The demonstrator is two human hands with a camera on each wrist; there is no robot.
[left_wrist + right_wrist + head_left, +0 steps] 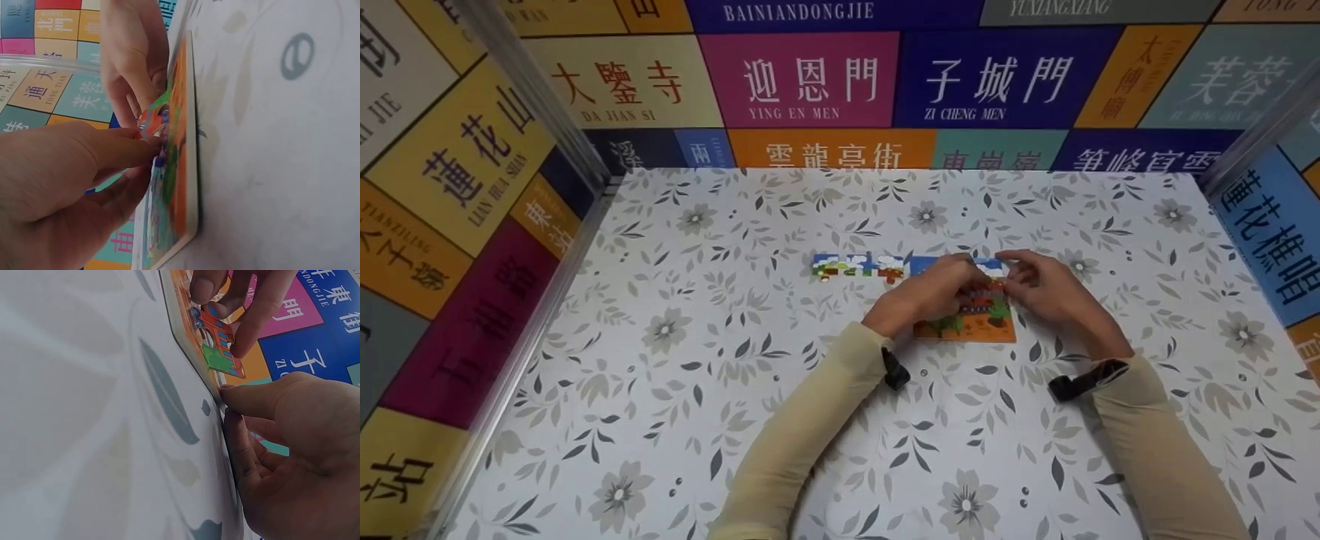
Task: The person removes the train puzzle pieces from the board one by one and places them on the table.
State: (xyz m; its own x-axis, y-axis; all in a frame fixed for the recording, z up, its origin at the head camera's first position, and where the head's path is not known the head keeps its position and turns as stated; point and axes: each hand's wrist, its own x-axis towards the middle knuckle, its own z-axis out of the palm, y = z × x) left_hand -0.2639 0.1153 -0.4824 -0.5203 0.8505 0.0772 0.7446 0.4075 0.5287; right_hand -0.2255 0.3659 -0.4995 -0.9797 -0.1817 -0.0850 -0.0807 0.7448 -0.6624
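A flat puzzle board (979,330) with an orange lower part and a blue top edge lies on the table under both hands. My left hand (937,289) reaches over its middle and pinches a red puzzle piece (222,340) with a green patch, tilted up from the board in the right wrist view. At the board's right edge is my right hand (1046,289); its thumb and forefinger (253,400) pinch that edge near the table. The left palm and fingers hide much of the picture in the head view.
A short row of loose blue, white and green puzzle pieces (855,265) lies left of the board. The table has a white flowered cover (690,420). Panels with coloured lettered blocks (802,79) stand behind it and at both sides.
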